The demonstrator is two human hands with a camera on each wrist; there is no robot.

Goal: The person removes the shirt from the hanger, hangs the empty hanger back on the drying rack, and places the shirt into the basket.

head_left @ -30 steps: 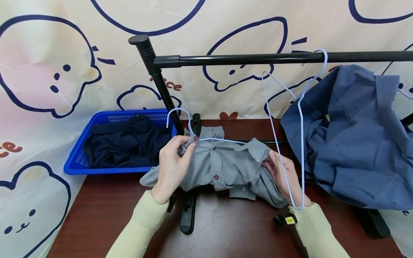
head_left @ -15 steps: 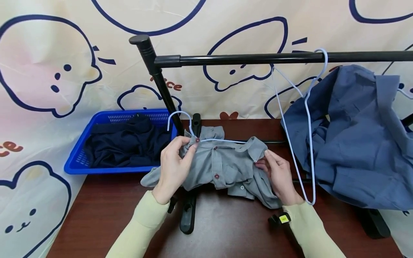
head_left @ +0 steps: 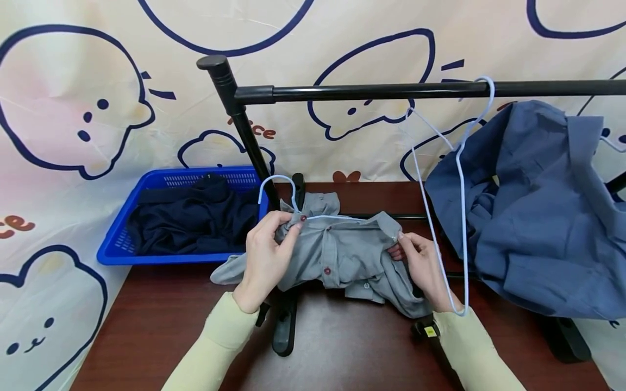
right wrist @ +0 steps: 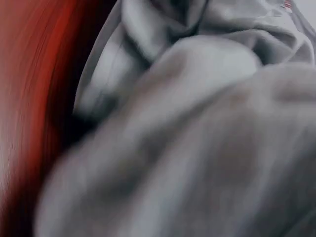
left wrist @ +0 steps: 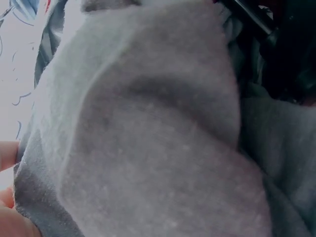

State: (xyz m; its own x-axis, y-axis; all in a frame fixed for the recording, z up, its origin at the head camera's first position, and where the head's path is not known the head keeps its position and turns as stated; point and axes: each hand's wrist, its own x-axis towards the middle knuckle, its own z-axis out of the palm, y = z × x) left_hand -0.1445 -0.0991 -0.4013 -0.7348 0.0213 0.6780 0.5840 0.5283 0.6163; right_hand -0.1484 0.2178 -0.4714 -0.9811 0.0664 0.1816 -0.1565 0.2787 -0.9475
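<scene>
A grey button-up shirt [head_left: 337,255] with dark red buttons is held up over the table, and a light blue hanger [head_left: 276,177] runs through its neck, hook upward. My left hand [head_left: 266,258] pinches the shirt's left edge between thumb and finger, beside a button near the hook. At the other side, my right hand [head_left: 423,266] pinches the collar's corner. Grey cloth [left wrist: 163,138] fills most of the left wrist view, with fingertips [left wrist: 17,224] at its left edge. Blurred shirt fabric [right wrist: 187,148] covers the right wrist view and hides the right fingers there.
A bare hanger [head_left: 462,184] dangles from the black rack bar [head_left: 367,92], overlapping my right forearm in view. Farther right hangs a blue garment [head_left: 533,217]. Back left stands a blue basket [head_left: 171,259] holding dark navy cloth [head_left: 195,217]. A black rack foot [head_left: 285,331] lies below the shirt.
My right hand has come slightly inward with the collar corner. The hanger's hook in the shirt has shifted a little right and down. The bare hanger has swung right and partly back.
</scene>
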